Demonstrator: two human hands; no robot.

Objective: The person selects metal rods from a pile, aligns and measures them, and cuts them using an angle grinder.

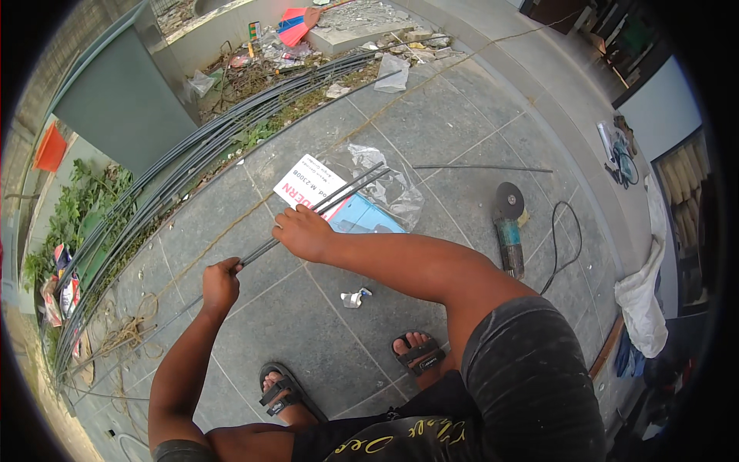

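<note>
Steel rods (pixel 308 219) gripped low over the paved floor (pixel 308 323) by both hands.

Left hand (pixel 221 283) is fisted around them near one end; right hand (pixel 306 233) closes over them further along, seemingly two or three thin rods, stiff, fairly heavy, best held mid-length. Beyond lie a printed carton (pixel 308 183) and an angle grinder (pixel 509 231).

Both hands down low, arms stretched fwd.
Left hand (pixel 221 283) fisted tight, knuckles up; right hand (pixel 305 233) curled closed just ahead, forearm crossing over right knee.
</note>
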